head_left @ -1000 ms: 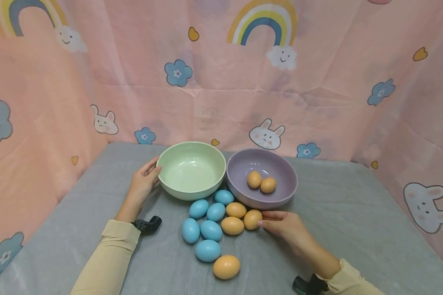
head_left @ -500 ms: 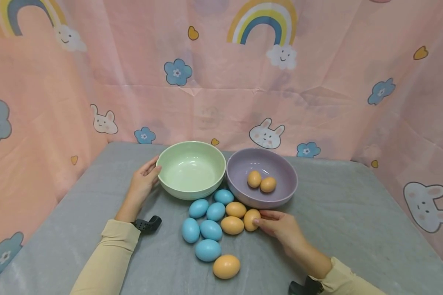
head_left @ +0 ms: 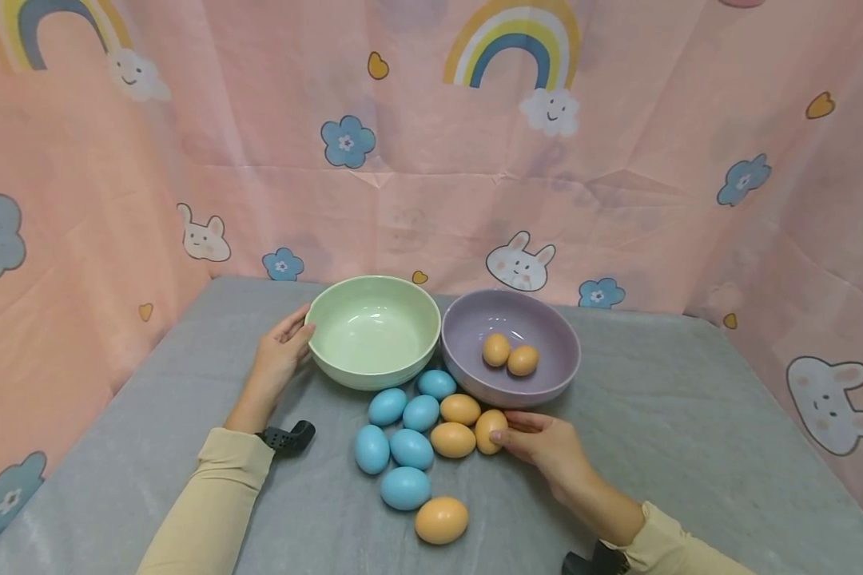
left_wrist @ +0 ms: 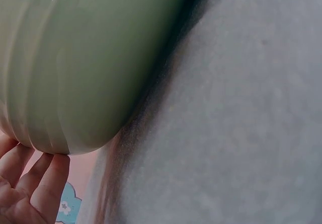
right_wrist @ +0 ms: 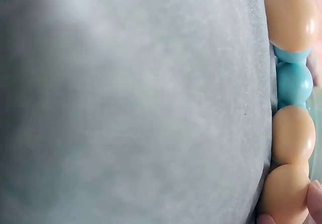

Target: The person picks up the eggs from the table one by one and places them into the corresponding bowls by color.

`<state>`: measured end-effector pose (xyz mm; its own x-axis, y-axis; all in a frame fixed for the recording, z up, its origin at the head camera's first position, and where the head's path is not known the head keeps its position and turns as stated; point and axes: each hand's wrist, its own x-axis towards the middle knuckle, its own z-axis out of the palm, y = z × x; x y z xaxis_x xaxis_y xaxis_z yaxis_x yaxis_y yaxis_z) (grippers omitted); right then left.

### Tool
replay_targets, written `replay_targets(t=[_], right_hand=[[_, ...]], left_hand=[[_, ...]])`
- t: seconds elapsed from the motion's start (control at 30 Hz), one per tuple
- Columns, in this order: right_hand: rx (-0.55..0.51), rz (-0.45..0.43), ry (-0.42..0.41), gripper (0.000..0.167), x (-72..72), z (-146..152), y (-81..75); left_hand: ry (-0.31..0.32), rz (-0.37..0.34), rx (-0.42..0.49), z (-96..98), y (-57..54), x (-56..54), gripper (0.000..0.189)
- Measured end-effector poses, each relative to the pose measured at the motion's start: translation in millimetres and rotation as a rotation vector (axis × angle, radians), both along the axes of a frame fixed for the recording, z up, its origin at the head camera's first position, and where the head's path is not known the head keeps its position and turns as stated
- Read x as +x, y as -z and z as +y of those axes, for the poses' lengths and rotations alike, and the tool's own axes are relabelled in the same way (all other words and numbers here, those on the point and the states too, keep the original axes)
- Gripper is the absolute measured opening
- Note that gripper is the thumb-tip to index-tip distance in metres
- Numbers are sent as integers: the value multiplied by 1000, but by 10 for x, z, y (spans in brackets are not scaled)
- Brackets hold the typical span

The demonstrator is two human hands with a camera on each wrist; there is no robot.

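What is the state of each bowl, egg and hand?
Green bowl: upright, no eggs visible inside
Purple bowl: upright, containing two orange eggs
Blue eggs: all six outside bowls
Loose orange eggs: three, unheld, outside bowls
Left hand: touching green bowl
Right hand: pinching orange egg

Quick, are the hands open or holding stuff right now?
Left hand: open, touching the green bowl.
Right hand: closed, holding an orange egg.

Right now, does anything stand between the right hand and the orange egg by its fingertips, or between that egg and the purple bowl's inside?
Nothing visible separates the right hand from the orange egg it pinches. Beyond it, only the near wall of the purple bowl stands in the way.
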<state>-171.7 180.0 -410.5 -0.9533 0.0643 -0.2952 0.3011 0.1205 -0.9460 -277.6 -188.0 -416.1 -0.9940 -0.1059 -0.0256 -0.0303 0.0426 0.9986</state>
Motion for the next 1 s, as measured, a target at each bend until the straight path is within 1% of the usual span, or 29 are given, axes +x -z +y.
replay_targets(t=[0.27, 0.53, 0.73, 1.0], right_hand=[[-11, -10, -29, 55, 43, 46, -54], [-45, -9, -60, 56, 85, 72, -179], [-27, -7, -76, 56, 98, 83, -338], [-68, 29, -95, 56, 45, 90, -566]], left_hand=[[-3, 0, 2, 0, 5, -9, 55], [-3, 4, 3, -6, 12, -8, 54], [2, 12, 1, -6, 9, 0, 55], [-1, 6, -7, -11, 21, -20, 55]])
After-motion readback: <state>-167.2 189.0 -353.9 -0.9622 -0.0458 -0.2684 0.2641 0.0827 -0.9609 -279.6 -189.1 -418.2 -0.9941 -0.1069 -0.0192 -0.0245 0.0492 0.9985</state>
